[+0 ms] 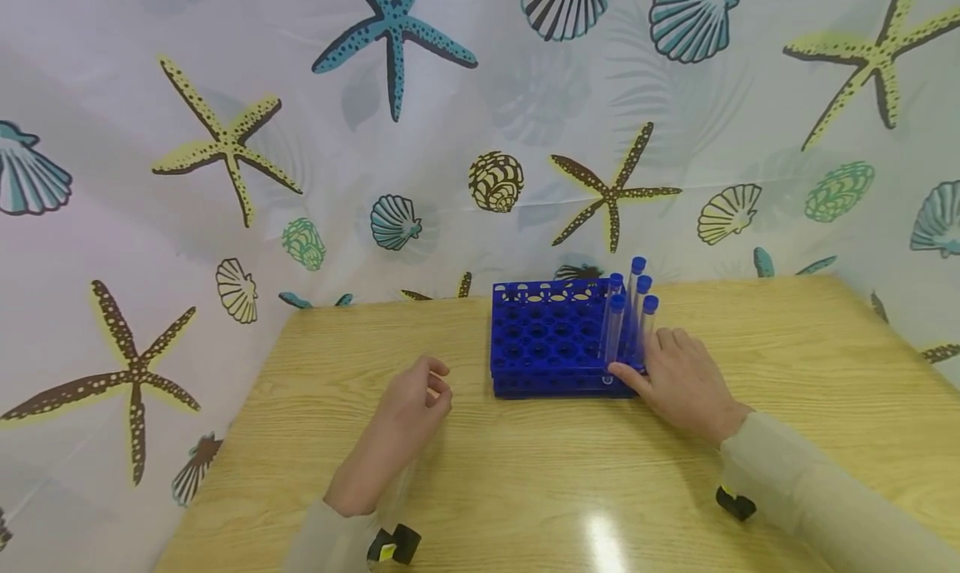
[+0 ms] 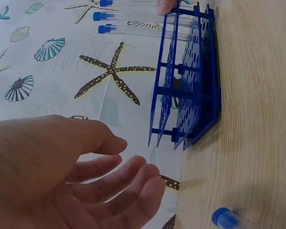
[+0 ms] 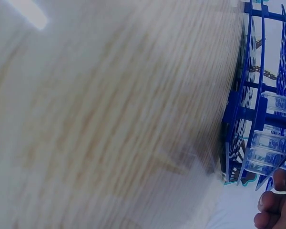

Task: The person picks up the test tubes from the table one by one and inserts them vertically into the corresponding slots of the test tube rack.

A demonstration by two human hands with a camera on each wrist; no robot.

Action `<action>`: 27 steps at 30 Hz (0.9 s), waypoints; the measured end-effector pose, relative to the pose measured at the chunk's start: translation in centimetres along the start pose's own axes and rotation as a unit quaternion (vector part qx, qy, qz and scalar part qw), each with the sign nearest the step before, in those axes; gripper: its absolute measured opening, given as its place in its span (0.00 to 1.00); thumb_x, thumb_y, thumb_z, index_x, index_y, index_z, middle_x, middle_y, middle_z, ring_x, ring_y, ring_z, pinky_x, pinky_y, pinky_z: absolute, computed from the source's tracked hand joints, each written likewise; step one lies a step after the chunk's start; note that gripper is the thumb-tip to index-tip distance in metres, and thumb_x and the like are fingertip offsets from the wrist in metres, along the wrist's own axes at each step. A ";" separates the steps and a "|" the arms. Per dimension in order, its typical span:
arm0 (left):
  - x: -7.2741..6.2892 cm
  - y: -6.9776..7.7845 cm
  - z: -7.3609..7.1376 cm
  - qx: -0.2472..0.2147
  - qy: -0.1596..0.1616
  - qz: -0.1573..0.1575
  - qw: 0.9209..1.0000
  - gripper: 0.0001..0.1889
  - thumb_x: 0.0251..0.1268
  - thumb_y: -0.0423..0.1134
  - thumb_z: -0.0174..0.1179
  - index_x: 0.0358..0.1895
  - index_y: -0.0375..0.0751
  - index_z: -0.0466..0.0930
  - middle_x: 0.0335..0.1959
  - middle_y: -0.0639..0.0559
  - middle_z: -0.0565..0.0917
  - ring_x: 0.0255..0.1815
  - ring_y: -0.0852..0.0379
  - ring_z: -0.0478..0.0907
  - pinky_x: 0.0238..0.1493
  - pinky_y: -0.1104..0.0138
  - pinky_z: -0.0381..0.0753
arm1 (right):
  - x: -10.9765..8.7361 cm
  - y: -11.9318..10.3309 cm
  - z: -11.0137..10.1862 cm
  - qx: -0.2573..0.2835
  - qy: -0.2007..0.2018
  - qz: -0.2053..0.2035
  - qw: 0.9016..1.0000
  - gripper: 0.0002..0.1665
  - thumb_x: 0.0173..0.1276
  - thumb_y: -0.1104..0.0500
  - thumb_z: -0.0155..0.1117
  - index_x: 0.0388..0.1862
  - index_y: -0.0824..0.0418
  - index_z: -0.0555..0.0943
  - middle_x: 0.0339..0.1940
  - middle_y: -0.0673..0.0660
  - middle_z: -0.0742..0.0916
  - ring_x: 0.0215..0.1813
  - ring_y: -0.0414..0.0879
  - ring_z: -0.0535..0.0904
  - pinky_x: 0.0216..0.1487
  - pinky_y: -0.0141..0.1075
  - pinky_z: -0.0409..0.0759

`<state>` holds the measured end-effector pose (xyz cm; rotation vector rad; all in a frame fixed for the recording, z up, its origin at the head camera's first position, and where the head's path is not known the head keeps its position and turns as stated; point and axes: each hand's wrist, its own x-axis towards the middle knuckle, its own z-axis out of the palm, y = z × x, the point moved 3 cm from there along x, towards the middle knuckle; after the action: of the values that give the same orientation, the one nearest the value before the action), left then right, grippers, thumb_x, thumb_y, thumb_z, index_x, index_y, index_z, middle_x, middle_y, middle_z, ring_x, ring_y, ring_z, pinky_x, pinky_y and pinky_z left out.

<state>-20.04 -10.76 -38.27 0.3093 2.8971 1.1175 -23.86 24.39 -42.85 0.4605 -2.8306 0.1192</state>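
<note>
A blue test tube rack (image 1: 547,381) stands on the wooden table, its tiers full of round holes. Several clear test tubes (image 1: 614,336) with blue caps are upright at its right end. My right hand (image 1: 686,386) holds that end, thumb at the front corner and fingers along the side. In the right wrist view, its curled fingertips (image 3: 271,205) show at the rack's edge. My left hand (image 1: 412,402) hovers left of the rack, holding nothing, fingers loosely bent. Below it in the left wrist view, a blue-capped tube (image 2: 225,218) is partly in view.
The wooden table (image 1: 525,481) meets a white cloth (image 1: 450,140) printed with starfish and shells, hanging behind and at both sides. Black wrist devices (image 1: 395,545) are strapped at both sleeves.
</note>
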 end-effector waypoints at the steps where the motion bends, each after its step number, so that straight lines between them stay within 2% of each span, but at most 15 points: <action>1: -0.2 -0.2 0.0 0.007 -0.004 -0.006 1.000 0.12 0.69 0.32 0.55 0.53 0.38 0.73 0.40 0.46 0.82 0.35 0.55 0.79 0.30 0.67 0.78 | 0.0 0.0 0.0 0.001 0.000 0.001 1.000 0.36 0.73 0.31 0.48 0.33 0.65 0.72 0.25 0.55 0.72 0.29 0.49 0.63 0.33 0.38 0.58; 8: -1.4 -1.8 -0.1 0.045 -0.054 -0.048 0.996 0.18 0.67 0.35 0.60 0.57 0.35 0.71 0.45 0.43 0.82 0.38 0.53 0.80 0.35 0.63 0.80 | 0.0 0.0 0.1 0.007 -0.007 0.005 1.000 0.37 0.73 0.30 0.48 0.35 0.65 0.72 0.28 0.56 0.74 0.31 0.50 0.65 0.33 0.39 0.60; 14: -2.2 -2.3 -0.6 0.093 -0.046 -0.046 0.994 0.20 0.66 0.36 0.61 0.58 0.33 0.70 0.48 0.39 0.81 0.40 0.49 0.81 0.35 0.61 0.80 | 0.1 0.0 0.0 0.005 -0.001 0.005 1.000 0.36 0.73 0.30 0.48 0.34 0.65 0.71 0.28 0.56 0.74 0.31 0.51 0.65 0.34 0.40 0.61; 18: -2.8 -2.6 -0.7 0.125 -0.051 -0.058 0.989 0.22 0.66 0.38 0.62 0.58 0.31 0.70 0.44 0.38 0.80 0.31 0.51 0.77 0.28 0.63 0.76 | 0.1 -0.1 0.0 0.003 -0.006 0.003 1.000 0.37 0.73 0.30 0.48 0.34 0.65 0.72 0.28 0.56 0.74 0.31 0.50 0.65 0.34 0.40 0.61; 21: -3.1 -3.0 -0.7 0.143 -0.059 -0.081 0.985 0.24 0.67 0.42 0.62 0.58 0.30 0.69 0.41 0.38 0.78 0.25 0.52 0.72 0.24 0.63 0.72 | 0.1 -0.1 0.1 0.003 -0.008 0.003 1.000 0.36 0.73 0.30 0.48 0.33 0.64 0.71 0.27 0.56 0.74 0.31 0.50 0.64 0.33 0.39 0.60; 27: -3.3 -3.4 -0.6 0.162 -0.083 -0.120 0.976 0.26 0.63 0.44 0.67 0.51 0.27 0.67 0.37 0.36 0.76 0.28 0.47 0.74 0.26 0.57 0.76 | 0.1 0.0 0.1 0.001 -0.008 0.003 1.000 0.37 0.73 0.31 0.48 0.36 0.66 0.73 0.28 0.56 0.74 0.31 0.50 0.64 0.33 0.39 0.60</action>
<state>-17.44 -14.28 -40.25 0.0487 2.8578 0.5552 -23.97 24.31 -42.90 0.4555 -2.8480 0.1201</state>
